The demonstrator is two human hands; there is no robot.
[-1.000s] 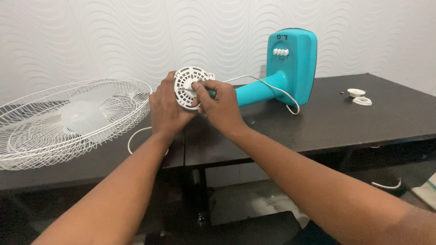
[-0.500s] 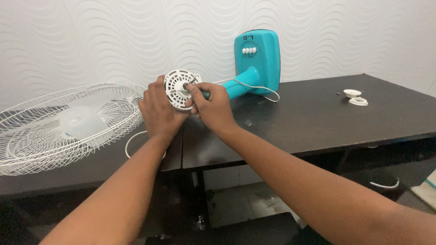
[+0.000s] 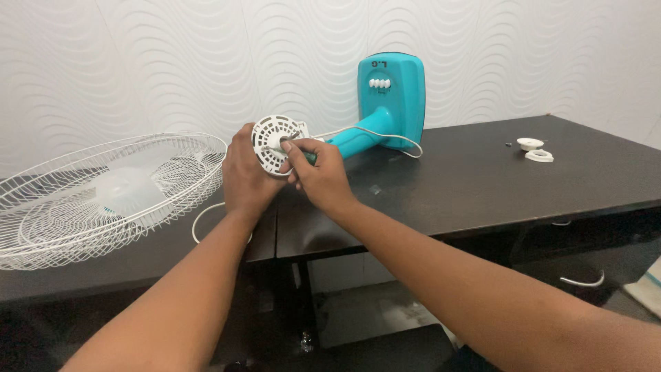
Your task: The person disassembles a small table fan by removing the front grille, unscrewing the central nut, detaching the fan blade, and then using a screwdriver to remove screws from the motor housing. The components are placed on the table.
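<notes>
We found the left hand (image 3: 249,173) clasping the motor (image 3: 277,145), right hand (image 3: 318,173) pinching its hub — grip unchanged, view shifted.

Place: I seem to be in a plain home room or small repair corner.
Far side: a white wall panel with embossed wavy ridges (image 3: 138,62).
Work surface: my dark wooden table (image 3: 482,186).
Left: a white wire fan guard (image 3: 103,193).
Far right: two small white plastic rings (image 3: 536,149).
</notes>
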